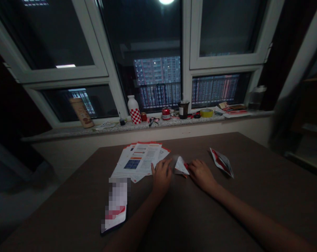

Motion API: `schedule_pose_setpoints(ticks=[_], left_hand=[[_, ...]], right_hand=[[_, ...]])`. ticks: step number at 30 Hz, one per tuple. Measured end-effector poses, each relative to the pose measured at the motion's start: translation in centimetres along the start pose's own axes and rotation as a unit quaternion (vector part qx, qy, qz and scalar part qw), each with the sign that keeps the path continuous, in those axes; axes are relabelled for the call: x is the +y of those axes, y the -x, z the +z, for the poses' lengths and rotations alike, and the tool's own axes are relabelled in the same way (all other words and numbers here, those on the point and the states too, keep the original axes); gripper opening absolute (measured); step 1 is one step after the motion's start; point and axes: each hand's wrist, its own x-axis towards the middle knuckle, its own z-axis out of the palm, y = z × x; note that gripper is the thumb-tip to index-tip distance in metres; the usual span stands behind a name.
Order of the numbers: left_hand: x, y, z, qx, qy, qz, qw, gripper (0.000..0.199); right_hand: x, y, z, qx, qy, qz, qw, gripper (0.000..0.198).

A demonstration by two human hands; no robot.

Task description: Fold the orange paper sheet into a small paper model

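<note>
A small folded piece of paper [181, 166], white with print and a red part at its right side, lies on the table between my two hands. My right hand [201, 173] has its fingers bent and closed at the paper's red right edge; the exact grip is partly hidden. To the left of it, my left hand [161, 175] rests with thumb and fingers apart, beside the right edge of a stack of printed sheets [148, 157]. Nothing shows in that hand. A second folded paper [221, 162], white and red, stands farther right, apart from both hands.
A phone [117, 206] with a blurred-out screen lies left of my left forearm on the brown table [189, 217]. Along the windowsill stand a checkered bottle [134, 110], a tan tumbler [81, 112], a dark cup [183, 110], a yellow tape roll [206, 112] and a clear jug [257, 98].
</note>
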Motion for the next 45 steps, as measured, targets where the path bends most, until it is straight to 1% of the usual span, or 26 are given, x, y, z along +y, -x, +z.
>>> schedule_pose_setpoints(ticks=[3, 5, 7, 9, 11, 13, 15, 17, 18, 19, 23, 29, 32, 35, 39, 45], left_hand=[[0.5, 0.2, 0.1, 0.0, 0.003, 0.011, 1.0, 0.033], [0.8, 0.3, 0.2, -0.006, -0.009, 0.012, 1.0, 0.034], [1.1, 0.3, 0.2, -0.007, -0.019, 0.004, 1.0, 0.037], [1.2, 0.3, 0.3, 0.007, -0.02, -0.001, 1.0, 0.034], [1.1, 0.3, 0.3, 0.015, -0.012, 0.012, 1.0, 0.029], [1.1, 0.3, 0.3, 0.003, -0.005, 0.043, 0.999, 0.028], [1.2, 0.4, 0.4, -0.017, -0.003, 0.075, 0.997, 0.037], [1.4, 0.6, 0.6, -0.024, -0.01, 0.09, 0.996, 0.053], [1.5, 0.6, 0.7, -0.023, -0.016, 0.089, 0.996, 0.058], [1.5, 0.6, 0.8, -0.021, -0.024, 0.084, 0.996, 0.058], [1.2, 0.5, 1.0, -0.019, -0.045, 0.06, 0.997, 0.048], [1.2, 0.6, 1.0, -0.025, -0.066, 0.067, 0.995, 0.062], [1.5, 0.7, 1.1, -0.027, -0.062, 0.045, 0.997, 0.06], [1.5, 0.6, 1.0, -0.026, -0.045, 0.025, 0.998, 0.055], [1.4, 0.4, 0.5, -0.03, -0.026, 0.024, 0.999, 0.05], [1.0, 0.1, -0.3, -0.051, -0.018, 0.009, 0.998, 0.058]], right_hand=[[0.0, 0.2, 0.0, 0.009, 0.026, 0.008, 1.0, 0.022], [-0.2, 0.4, 0.1, 0.008, 0.034, 0.008, 0.999, 0.017], [-0.4, 0.5, 0.3, 0.007, 0.037, 0.01, 0.999, 0.017], [-0.5, 0.5, 0.5, 0.013, 0.043, 0.019, 0.999, 0.019], [-0.5, 0.4, 0.7, 0.025, 0.05, 0.03, 0.998, 0.02], [-0.4, 0.3, 0.8, 0.037, 0.055, 0.037, 0.997, 0.018], [-0.4, 0.2, 0.9, 0.048, 0.054, 0.037, 0.997, 0.017], [-0.4, 0.2, 1.0, 0.055, 0.043, 0.031, 0.997, 0.017], [-0.4, 0.2, 1.1, 0.058, 0.032, 0.025, 0.998, 0.017], [-0.4, 0.2, 1.2, 0.06, 0.017, 0.016, 0.998, 0.017], [-0.1, 0.3, 1.7, 0.071, -0.053, -0.017, 0.996, 0.016], [0.2, 0.2, 2.0, 0.083, -0.112, -0.027, 0.99, 0.019], [0.2, 0.2, 2.1, 0.073, -0.156, -0.032, 0.985, 0.017], [0.4, 0.2, 2.2, 0.078, -0.19, -0.032, 0.978, 0.015], [0.5, 0.2, 2.1, 0.077, -0.208, -0.04, 0.974, 0.015], [1.0, 0.4, 0.8, 0.071, -0.208, -0.044, 0.975, 0.022]])
